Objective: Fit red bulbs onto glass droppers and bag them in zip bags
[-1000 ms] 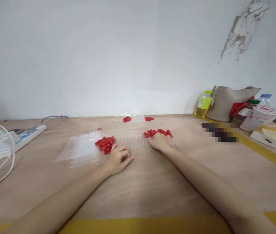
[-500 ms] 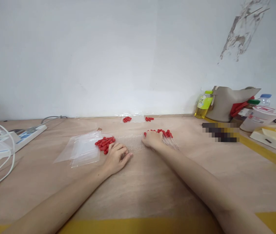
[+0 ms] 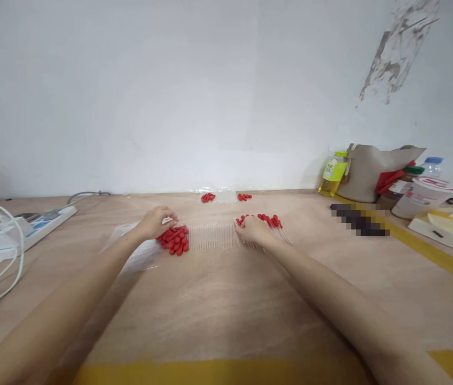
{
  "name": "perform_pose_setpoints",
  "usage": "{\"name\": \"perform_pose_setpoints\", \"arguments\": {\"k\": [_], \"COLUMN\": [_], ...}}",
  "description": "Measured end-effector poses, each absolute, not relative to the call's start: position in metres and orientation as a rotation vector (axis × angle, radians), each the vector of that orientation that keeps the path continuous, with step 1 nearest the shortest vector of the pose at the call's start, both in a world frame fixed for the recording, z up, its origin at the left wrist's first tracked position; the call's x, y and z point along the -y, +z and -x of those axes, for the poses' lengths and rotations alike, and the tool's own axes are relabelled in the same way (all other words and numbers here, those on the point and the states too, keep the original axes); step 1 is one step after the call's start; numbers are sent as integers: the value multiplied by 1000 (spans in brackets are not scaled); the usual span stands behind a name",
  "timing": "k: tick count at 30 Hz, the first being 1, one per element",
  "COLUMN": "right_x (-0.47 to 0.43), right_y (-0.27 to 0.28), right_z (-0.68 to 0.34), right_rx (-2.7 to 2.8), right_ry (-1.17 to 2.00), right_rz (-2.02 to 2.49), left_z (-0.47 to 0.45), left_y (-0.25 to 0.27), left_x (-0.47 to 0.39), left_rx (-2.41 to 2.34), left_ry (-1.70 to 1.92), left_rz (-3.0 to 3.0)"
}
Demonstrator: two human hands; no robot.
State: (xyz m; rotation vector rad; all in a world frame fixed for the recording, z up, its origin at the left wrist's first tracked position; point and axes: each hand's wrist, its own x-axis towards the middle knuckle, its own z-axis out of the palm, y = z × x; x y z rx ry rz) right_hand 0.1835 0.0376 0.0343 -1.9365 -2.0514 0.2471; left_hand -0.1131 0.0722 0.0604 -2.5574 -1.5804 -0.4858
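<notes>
A row of thin clear tubes (image 3: 212,237) lies side by side between my hands. On its left is a pile of red rubber bulbs (image 3: 176,241). My left hand (image 3: 156,222) is at the far left edge of this pile, thumb and forefinger bent together; anything between them is too small to make out. My right hand (image 3: 254,231) rests over the row's right end with fingers closed, hiding what they grip. Beyond it, tubes with red bulbs on their ends (image 3: 276,222) fan out to the right.
Clear plastic bags (image 3: 140,256) lie under and left of my left hand. Small bags with red bulbs (image 3: 208,198) lie by the wall. A power strip (image 3: 34,232) is at left. At right stand a yellow-liquid bottle (image 3: 333,174), a grey bag (image 3: 365,174) and a tissue pack (image 3: 443,227).
My left hand has moved up and left from the near side of the red bulbs to their far side, uncovering the pile's front. My right hand stays at almost the same spot.
</notes>
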Motion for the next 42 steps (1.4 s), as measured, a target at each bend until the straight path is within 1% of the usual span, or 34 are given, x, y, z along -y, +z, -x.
{"name": "perform_pose_setpoints", "arguments": {"k": [4, 7, 9, 14, 20, 23, 27, 29, 30, 34, 37, 39, 42], "right_x": [-23, -15, -10, -3, 3, 5, 7, 9, 10, 16, 19, 20, 20], "right_y": [31, 20, 11, -5, -7, -8, -13, -14, -14, -13, -11, -11, -11], "right_z": [-196, -206, -212, -219, -220, -221, -220, -219, -218, -215, -215, -215, -215], "right_rx": [2091, 2086, 2076, 2024, 1954, 1968, 2057, 2126, 2154, 2192, 2201, 2210, 2214], "right_ry": [232, 225, 199, 106, 128, 138, 52, -19, -44, -65, -63, -75, -90], "right_rz": [1782, 1550, 1411, 1233, 1194, 1175, 1080, 1036, 1021, 995, 982, 988, 1008], "left_z": [108, 101, 99, 98, 102, 104, 92, 79, 72, 40, 23, 16, 10], "left_y": [68, 70, 70, 66, 70, 80, 83, 72, 64, 22, 0, -7, -7], "left_x": [-87, -94, -96, -100, -100, -91, -62, -41, -31, 0, 7, 7, 7], "left_rx": [1440, 1378, 1367, 1384, 1367, 1425, 1415, 1348, 1389, 1478, 1502, 1563, 1575], "left_ry": [-134, 4, 5, -48, -141, -321, -961, -1291, -1397, -1478, -1590, -1610, -1538], "left_rz": [2672, 2729, 2783, 2839, 2888, 2900, 2930, 2980, 3001, 3174, 3161, 3073, 2934]}}
